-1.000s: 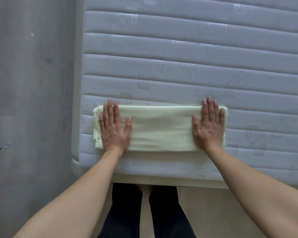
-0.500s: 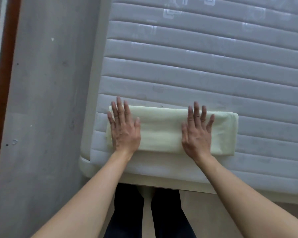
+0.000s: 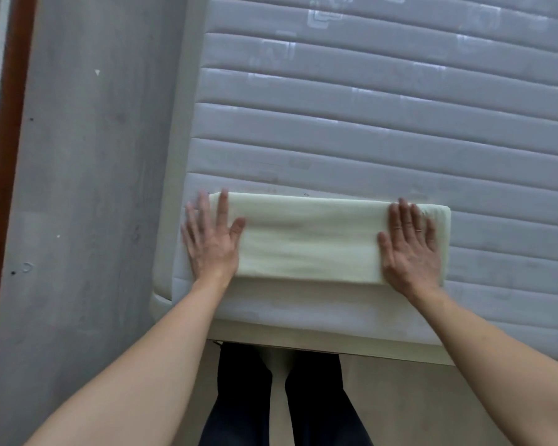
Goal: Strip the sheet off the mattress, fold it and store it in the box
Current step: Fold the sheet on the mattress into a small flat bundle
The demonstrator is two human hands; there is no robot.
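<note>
- Head view: the pale folded sheet (image 3: pixel 310 243) is lying as a long flat bundle on the near corner of the bare mattress (image 3: pixel 368 123).
- The left hand (image 3: pixel 211 243) is pressing flat on the sheet's left end, fingers straight and blurred, partly over the edge.
- The right hand (image 3: pixel 409 246) is resting flat on the right end, fingers straight.
- Grey floor (image 3: pixel 87 188) is lying to the left; dark trousers (image 3: pixel 277 397) are showing below.

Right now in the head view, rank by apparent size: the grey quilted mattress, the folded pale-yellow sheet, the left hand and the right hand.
1. Grey quilted mattress, partly cropped
2. Folded pale-yellow sheet
3. Left hand and right hand: alike, and the left is motion-blurred, so unranked.
</note>
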